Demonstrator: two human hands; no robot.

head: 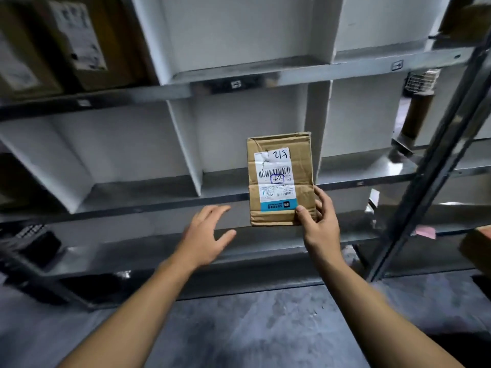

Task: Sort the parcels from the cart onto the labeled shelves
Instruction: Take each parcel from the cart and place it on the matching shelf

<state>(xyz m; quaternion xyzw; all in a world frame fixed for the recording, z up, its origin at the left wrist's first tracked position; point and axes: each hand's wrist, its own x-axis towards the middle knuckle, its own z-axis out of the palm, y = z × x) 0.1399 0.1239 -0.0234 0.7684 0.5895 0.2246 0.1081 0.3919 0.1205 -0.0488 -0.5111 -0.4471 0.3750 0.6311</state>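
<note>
A small brown cardboard parcel point(281, 179) with a white shipping label, barcode and handwritten numbers is held upright in front of the grey metal shelf point(164, 203). My right hand point(320, 221) grips its lower right corner, thumb on the front face and fingers behind. My left hand point(206, 233) hovers to the left of the parcel with fingers spread and holds nothing. White dividers point(186, 147) split the shelf behind the parcel into compartments.
Brown boxes with labels point(77, 41) stand on the upper left shelf. A slanted metal upright point(435, 160) runs down the right side. A black crate-like object point(32, 243) sits low at the left. Another cardboard box point(478, 248) shows at the right edge. Grey floor lies below.
</note>
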